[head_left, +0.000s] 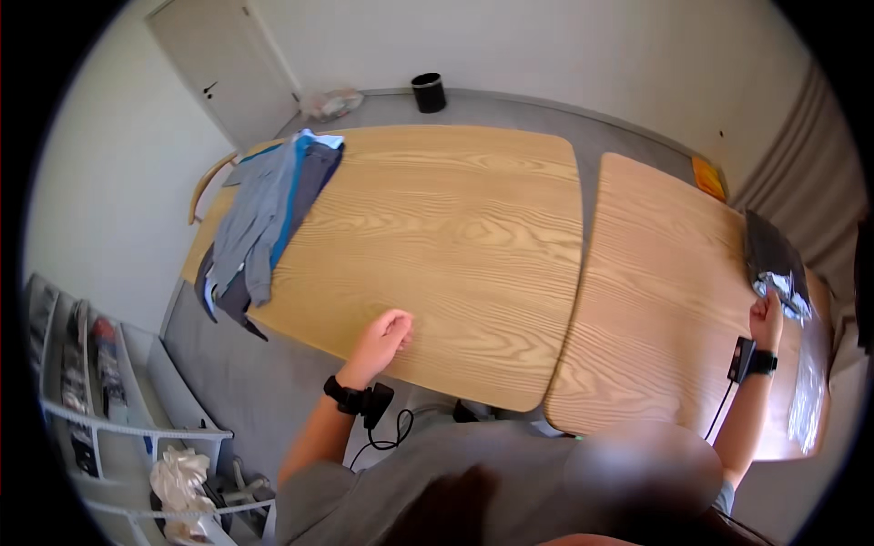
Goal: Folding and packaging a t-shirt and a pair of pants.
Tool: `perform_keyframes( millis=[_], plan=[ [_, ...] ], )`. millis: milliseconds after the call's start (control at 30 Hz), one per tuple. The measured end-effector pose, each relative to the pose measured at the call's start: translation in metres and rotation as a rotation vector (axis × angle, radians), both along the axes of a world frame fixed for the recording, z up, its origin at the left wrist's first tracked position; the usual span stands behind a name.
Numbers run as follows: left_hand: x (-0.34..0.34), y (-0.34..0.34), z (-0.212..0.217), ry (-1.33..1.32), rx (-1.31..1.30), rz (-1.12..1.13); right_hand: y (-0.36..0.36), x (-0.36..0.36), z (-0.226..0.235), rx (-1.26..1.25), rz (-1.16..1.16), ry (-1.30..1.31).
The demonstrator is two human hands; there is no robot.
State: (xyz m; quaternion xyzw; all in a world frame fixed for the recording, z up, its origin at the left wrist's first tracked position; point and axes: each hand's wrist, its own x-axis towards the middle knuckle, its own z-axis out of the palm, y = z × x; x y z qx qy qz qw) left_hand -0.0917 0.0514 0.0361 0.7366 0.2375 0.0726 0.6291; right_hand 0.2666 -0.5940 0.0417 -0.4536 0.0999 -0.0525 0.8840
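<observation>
My left hand [387, 338] is over the near edge of the left wooden table, its fingers curled in with nothing visible in them. Far to the right, my right hand [767, 318] is closed at the near end of a dark folded bundle [769, 250] with shiny clear plastic on it. The fingertips are partly hidden, but they seem to pinch the bundle's near edge. Each wrist wears a black strap with a small box and a cable. Grey, blue and dark garments [259, 205] lie in a layered pile at the left table's left end, some sleeves hanging over the edge.
A narrow gap separates the left table [437, 218] from the right table [655, 300]. Clear plastic bags [808, 400] lie at the right table's near right corner. White shelving [137, 428] stands at lower left. Beyond the tables are a black bin [428, 94] and an orange item [708, 177].
</observation>
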Motion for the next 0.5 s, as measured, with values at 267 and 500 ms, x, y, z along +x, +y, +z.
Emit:
perform_keyframes(
  millis=[267, 500],
  plan=[
    [-0.038, 0.192, -0.005, 0.035, 0.825, 0.259, 0.25, -0.11, 0.002, -0.193, 0.416, 0.096],
    [-0.041, 0.268, 0.02, 0.528, 0.98, 0.64, 0.352, -0.167, 0.001, -0.111, 0.642, 0.187]
  ],
)
